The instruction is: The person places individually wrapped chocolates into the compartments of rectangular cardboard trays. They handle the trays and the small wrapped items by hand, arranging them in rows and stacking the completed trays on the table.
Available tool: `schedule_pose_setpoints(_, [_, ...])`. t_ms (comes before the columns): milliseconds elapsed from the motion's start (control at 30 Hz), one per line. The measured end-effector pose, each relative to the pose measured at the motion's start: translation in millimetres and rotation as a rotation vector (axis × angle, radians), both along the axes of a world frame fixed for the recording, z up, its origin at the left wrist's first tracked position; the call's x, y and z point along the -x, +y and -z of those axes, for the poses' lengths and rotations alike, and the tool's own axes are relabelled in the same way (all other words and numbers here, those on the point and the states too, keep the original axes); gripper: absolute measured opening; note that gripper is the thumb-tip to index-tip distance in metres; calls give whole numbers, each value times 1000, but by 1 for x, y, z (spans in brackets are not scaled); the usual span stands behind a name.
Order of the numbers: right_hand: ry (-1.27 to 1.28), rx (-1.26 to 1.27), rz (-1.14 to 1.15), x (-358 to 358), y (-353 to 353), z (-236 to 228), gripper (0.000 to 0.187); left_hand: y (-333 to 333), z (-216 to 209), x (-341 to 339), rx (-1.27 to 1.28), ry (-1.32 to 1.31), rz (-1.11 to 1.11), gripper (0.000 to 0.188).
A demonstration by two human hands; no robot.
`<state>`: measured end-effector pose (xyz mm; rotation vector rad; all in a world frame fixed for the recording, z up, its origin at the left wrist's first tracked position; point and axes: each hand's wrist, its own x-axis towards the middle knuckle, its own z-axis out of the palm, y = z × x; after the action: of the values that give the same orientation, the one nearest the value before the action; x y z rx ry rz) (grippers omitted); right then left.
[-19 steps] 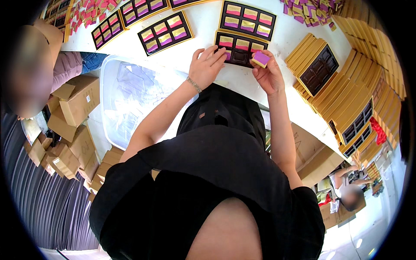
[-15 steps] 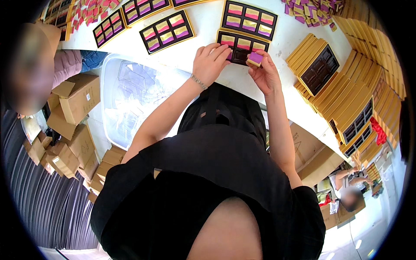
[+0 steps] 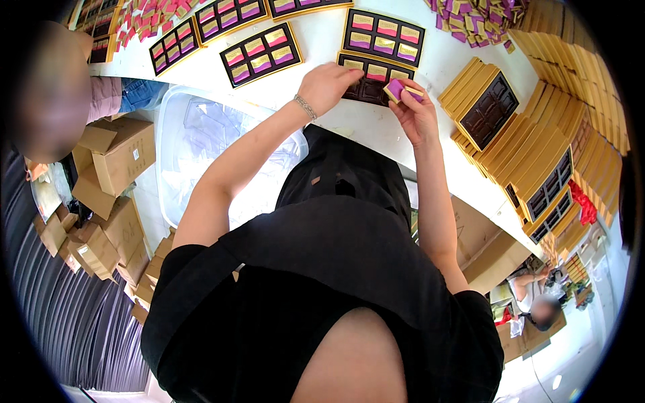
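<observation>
My right hand [image 3: 418, 115] is closed on small wrapped squares, a purple-and-gold one [image 3: 394, 89] at its fingertips and what looks like a second one between the fingers. It is at the right end of a shallow box with a dark divided tray [image 3: 371, 92]. Pink-and-gold wrapped squares [image 3: 376, 71] fill the box's far row, and the near row shows dark, bare compartments. Over the box's left end, my left hand [image 3: 324, 88] reaches with its fingers stretched out and no square visible in them. A bracelet circles its wrist.
Filled boxes [image 3: 383, 37] lie beyond and to the left. Heaps of purple [image 3: 480, 20] and pink squares [image 3: 151, 20] sit at the far edge. Stacked gold boxes [image 3: 537, 144] crowd the right. A clear plastic tub [image 3: 164, 158] stands below left, near cartons [image 3: 124, 158] and another person.
My left hand has lifted off the near-left compartment, where a purple square showed under its fingers; that spot is now dark. The square in my right hand has turned, and another shows beside it.
</observation>
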<state>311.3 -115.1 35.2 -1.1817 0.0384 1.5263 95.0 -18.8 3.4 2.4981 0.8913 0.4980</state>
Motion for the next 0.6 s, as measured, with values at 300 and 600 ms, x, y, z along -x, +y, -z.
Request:
schedule_pose_setpoints(300, [-255, -35, -123, 4, -15, 17, 19, -43, 3, -11, 924, -444, -829, 14])
schedule_pose_setpoints(600, [-1140, -351, -342, 30, -17, -6, 15, -33, -14, -13, 646, 284, -627, 16])
